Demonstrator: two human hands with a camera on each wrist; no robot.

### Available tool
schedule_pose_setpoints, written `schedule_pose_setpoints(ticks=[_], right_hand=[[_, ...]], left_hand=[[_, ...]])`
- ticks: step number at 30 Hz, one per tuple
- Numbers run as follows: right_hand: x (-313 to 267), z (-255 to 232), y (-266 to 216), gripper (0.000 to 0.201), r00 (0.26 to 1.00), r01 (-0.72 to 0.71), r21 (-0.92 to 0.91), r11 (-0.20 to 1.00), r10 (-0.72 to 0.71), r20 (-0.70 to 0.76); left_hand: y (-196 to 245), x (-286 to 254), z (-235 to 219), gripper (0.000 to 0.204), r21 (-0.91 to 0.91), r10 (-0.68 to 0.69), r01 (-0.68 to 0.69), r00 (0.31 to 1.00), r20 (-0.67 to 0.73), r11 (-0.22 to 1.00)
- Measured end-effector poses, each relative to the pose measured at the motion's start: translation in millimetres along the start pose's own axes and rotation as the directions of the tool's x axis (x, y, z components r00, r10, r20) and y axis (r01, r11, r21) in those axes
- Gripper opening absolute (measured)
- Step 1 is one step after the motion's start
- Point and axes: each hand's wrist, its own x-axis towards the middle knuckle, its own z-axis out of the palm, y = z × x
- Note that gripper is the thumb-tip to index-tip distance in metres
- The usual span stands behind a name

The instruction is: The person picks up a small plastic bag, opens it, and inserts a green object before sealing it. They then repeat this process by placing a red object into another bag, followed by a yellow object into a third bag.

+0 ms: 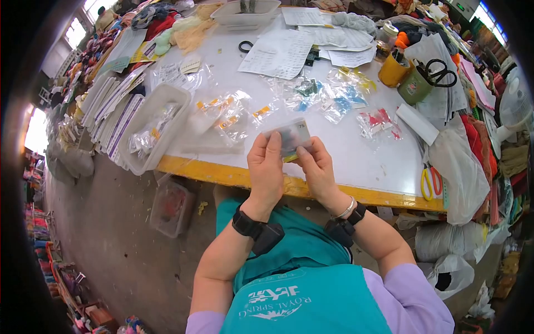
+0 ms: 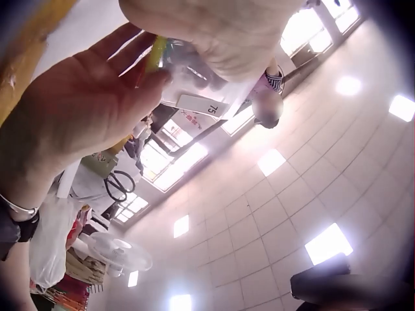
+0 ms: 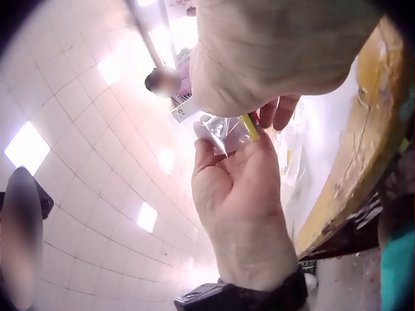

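In the head view, both hands are raised above the front edge of the table [image 1: 267, 181] around a small clear plastic bag [image 1: 289, 139]. A pale label printed 75 shows at the bag's top corner. My left hand [image 1: 266, 172] pinches the bag's left side, thumb on its face. The right hand [image 1: 318, 171] grips the lower right corner between thumb and fingers. Up close in the left wrist view, the bag [image 2: 188, 74] holds dark and greenish contents with a yellow strip along one side. Fingers hide part of the bag in the right wrist view.
Small bags with orange labels [image 1: 228, 119], blue pieces [image 1: 342, 103] and red pieces [image 1: 381, 122] lie beyond the hands. A white plastic bin [image 1: 177, 106] stands left beside stacked cards [image 1: 125, 125]. Scissors [image 1: 431, 182] hang at right; black-handled scissors [image 1: 436, 73] stand in a green can [image 1: 416, 86].
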Motion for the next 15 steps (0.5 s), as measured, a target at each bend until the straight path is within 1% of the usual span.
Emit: schedule_pose_setpoints(ticks=[1,2,4,5,7,8,10,14,15], right_hand=[[0,2,0,0.014,1.000,0.010,0.033,0.999,-0.009,-0.012],[-1,1,-2,0.014,1.000,-0.019,0.019,1.000,0.019,0.008],[-2,-2,-7,0.015,0.996,-0.076,-0.013,0.997,0.077,0.048],[-3,1,-9,0.015,0.995,-0.092,0.014,0.996,0.091,0.043],[-3,8,-15,0.016,0.992,-0.121,0.065,0.991,0.119,0.033],[-4,8,-17,0.016,0.992,-0.123,0.059,0.991,0.120,0.042],[-5,8,-20,0.015,0.990,-0.127,0.047,0.991,0.124,0.060],[-2,-10,-25,0.017,0.980,-0.128,-0.086,0.988,0.139,0.143],[0,-13,-29,0.017,0.975,-0.124,-0.117,0.985,0.143,0.171]], left_hand=[[6,0,1,0.018,0.085,0.035,-0.037,0.999,0.028,0.996],[12,-1,3,0.018,0.168,0.066,-0.075,0.996,0.059,0.983],[24,3,12,0.023,0.326,0.227,-0.235,0.972,0.063,0.916],[27,5,14,0.025,0.401,0.305,-0.309,0.949,0.075,0.863],[29,9,-1,0.030,0.525,0.270,-0.316,0.949,0.165,0.790],[29,10,-6,0.032,0.583,0.245,-0.320,0.947,0.206,0.747],[34,10,-5,0.033,0.539,0.214,-0.277,0.960,0.177,0.795],[44,11,-4,0.035,0.486,0.158,-0.211,0.976,0.149,0.848],[46,11,-3,0.035,0.467,0.167,-0.214,0.976,0.142,0.858]])
